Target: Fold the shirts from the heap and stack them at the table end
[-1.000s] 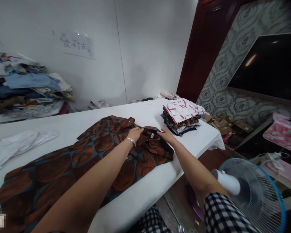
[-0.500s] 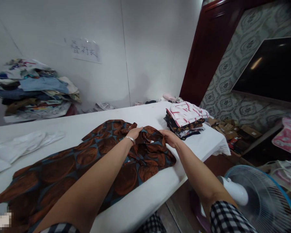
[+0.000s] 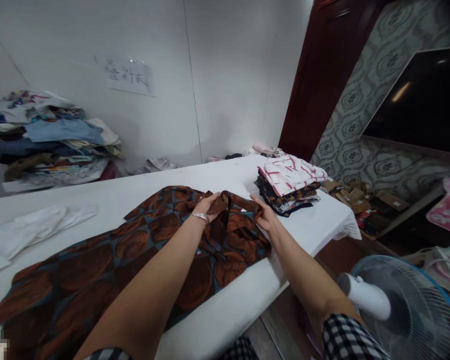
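A brown and blue-grey patterned shirt [image 3: 131, 245] lies spread along the white table, its collar end toward the right. My left hand [image 3: 207, 206], with a silver bracelet at the wrist, is closed on the collar's left part. At the collar's right part, my right hand [image 3: 263, 214] grips the cloth between thumb and fingers, its index finger stretched out. The collar stands slightly raised between both hands, and a small pale label shows inside it. The fingers' undersides are partly hidden by the fabric.
A folded clothes stack [image 3: 290, 182] stands just beyond my right hand. White cloth [image 3: 33, 230] lies at the table's left. A tall clothes pile [image 3: 56, 140] rises behind it. An electric fan [image 3: 405, 305] stands at the right, past the table edge [image 3: 247, 310].
Both hands stay at the collar. My right index finger has lifted and straightened, and the collar cloth has shifted slightly downward on the right. The view has turned a little.
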`<state>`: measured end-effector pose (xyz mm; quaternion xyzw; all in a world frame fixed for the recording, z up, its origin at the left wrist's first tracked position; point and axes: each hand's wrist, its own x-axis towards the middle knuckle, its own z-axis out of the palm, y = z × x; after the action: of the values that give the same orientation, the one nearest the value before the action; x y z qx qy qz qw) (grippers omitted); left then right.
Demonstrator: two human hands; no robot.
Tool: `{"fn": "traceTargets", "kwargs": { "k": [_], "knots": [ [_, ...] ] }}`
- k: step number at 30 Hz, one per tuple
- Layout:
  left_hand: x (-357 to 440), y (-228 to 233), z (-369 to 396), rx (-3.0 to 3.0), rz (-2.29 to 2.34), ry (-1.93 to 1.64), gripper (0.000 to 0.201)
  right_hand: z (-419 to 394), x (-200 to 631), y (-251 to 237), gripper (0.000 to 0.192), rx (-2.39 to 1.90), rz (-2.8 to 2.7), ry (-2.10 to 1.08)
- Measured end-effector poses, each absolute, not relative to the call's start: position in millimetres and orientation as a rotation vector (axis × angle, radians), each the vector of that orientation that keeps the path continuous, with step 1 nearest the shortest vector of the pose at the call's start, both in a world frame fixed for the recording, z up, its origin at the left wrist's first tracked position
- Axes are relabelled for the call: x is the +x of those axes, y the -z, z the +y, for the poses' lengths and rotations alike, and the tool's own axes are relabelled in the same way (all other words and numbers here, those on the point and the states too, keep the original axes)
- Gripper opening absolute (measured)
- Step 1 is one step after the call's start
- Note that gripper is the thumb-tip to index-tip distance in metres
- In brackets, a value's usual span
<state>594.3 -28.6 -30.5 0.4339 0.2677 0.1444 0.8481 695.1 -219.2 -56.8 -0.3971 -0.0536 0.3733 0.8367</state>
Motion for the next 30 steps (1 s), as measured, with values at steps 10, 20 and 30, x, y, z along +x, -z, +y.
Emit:
{"fn": "traceTargets", "kwargs": {
  "k": [10, 20, 30],
  "knots": [
    [610, 38, -42, 0.788, 0.548, -0.325, 0.057, -237, 713, 75, 0.041, -0.875, -0.167, -0.667],
    [624, 43, -45, 0.795, 0.504, -0.27, 0.005, -227, 720, 89, 0.034, -1.593, -0.41, -0.346],
    [617, 45, -50, 1.104, 0.553, -0.254, 0.039, -175, 713, 52, 0.032, -2.059, -1.234, -0.025]
  ]
}}
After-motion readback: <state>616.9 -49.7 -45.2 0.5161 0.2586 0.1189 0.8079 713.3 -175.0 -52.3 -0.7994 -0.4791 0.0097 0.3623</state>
